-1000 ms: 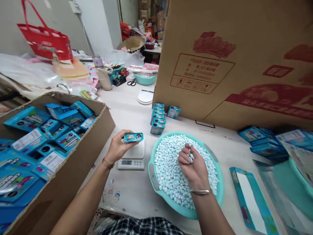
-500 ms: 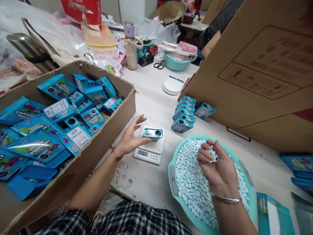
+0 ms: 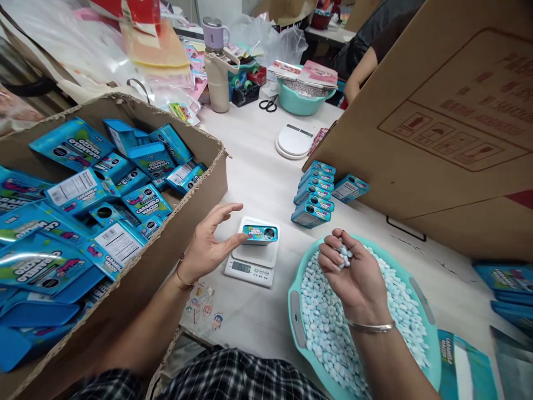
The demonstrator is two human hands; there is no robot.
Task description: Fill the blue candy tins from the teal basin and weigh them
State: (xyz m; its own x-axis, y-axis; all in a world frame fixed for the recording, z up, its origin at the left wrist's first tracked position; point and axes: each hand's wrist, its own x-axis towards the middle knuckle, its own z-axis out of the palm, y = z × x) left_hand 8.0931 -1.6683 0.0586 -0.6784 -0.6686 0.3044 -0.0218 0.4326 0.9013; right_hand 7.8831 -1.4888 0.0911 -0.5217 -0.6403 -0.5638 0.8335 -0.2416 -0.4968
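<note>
Weighing, apparently: left hand (image 3: 204,251) wide at box (image 3: 256,234). At its four o'clock, right hand (image 3: 361,278) grips candies (image 3: 345,256); adding would need gradual release.

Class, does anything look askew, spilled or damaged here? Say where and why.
One blue box stands out of line, beside the row of boxes near the large carton. The left cardboard box has a ragged rim, as though roughly cut. No candy looks spilled.

Blue box (image 3: 259,234) moved from left hand (image 3: 207,246) onto scale (image 3: 255,273).
</note>
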